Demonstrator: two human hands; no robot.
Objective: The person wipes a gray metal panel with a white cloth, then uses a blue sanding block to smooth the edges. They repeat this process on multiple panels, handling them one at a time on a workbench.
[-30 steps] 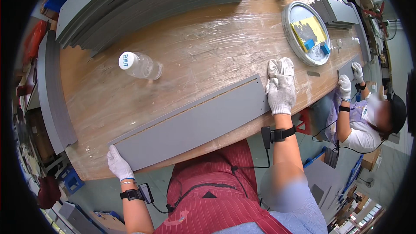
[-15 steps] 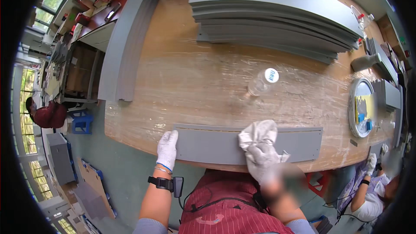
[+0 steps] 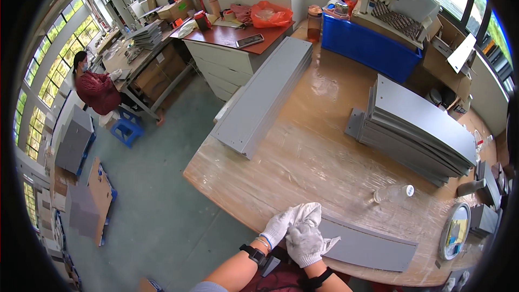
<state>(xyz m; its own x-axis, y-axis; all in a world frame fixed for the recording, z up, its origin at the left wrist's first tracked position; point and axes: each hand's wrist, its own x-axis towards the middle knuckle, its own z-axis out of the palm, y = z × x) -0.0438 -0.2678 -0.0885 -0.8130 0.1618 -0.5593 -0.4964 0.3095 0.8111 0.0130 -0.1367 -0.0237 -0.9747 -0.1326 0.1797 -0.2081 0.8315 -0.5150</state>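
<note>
A long flat grey panel [image 3: 373, 246] lies along the near edge of the wooden table. At its left end my two white-gloved hands are close together. My right hand [image 3: 304, 244] is closed on a white cloth [image 3: 309, 213], which bunches up over the panel's end. Beside it, my left hand [image 3: 277, 227] reaches in from the left at that same end; its fingers are hidden behind the cloth and the right hand.
A stack of grey panels [image 3: 265, 94] lines the table's left edge; another stack [image 3: 416, 130] is at the right. A clear bottle [image 3: 393, 193] and a round tray [image 3: 444, 232] stand nearer. A blue bin [image 3: 367, 48] is at the back. A person [image 3: 97, 87] sits far left.
The view has turned left. My right hand and cloth have moved from the panel's middle to its left end, meeting my left hand there.
</note>
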